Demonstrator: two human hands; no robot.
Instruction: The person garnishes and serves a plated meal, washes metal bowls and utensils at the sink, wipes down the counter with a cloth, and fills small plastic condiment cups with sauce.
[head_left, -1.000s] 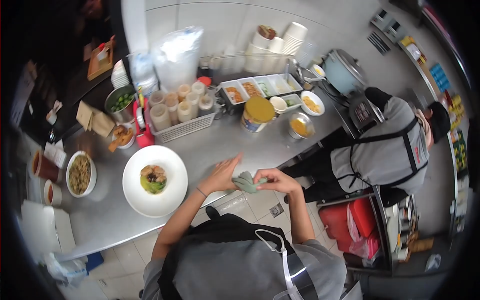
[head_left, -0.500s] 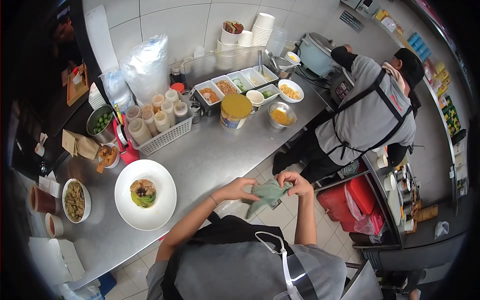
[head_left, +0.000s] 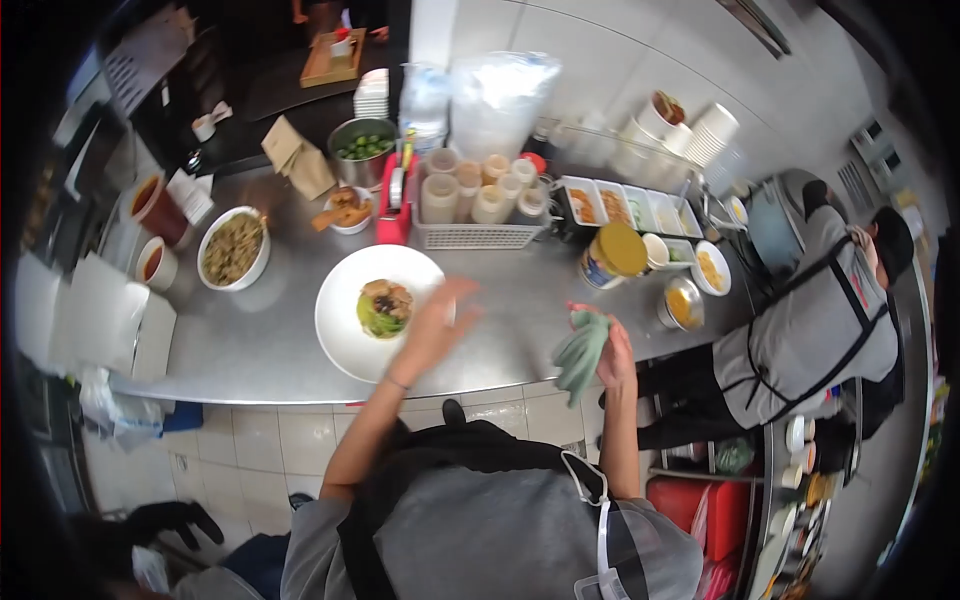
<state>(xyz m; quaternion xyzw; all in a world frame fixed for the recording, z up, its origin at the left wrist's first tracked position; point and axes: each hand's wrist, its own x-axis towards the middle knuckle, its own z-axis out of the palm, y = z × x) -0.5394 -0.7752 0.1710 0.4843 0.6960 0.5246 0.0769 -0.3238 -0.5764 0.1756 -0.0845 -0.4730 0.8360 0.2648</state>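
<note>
My left hand (head_left: 432, 330), blurred by motion, is over the right rim of a wide white plate (head_left: 340, 335). Its fingers look spread, with nothing seen in them; whether they touch the rim I cannot tell. On the plate sits a small round portion of food (head_left: 385, 307), green below with browned pieces and dark bits on top. Beyond the counter's front edge, to the right, my right hand (head_left: 617, 355) grips a green cloth (head_left: 580, 355) that hangs in folds.
Behind the plate stand a red tape dispenser (head_left: 393, 205) and a basket of squeeze bottles (head_left: 480, 236). To its left is a bowl of chopped food (head_left: 233, 250). A yellow-lidded tub (head_left: 613, 255) and metal bowl (head_left: 682, 303) stand right. A co-worker (head_left: 810, 330) works at far right.
My view has turned left toward the counter. My left hand has let go of the cloth and moved left to the plate. The cloth stays in my right hand.
</note>
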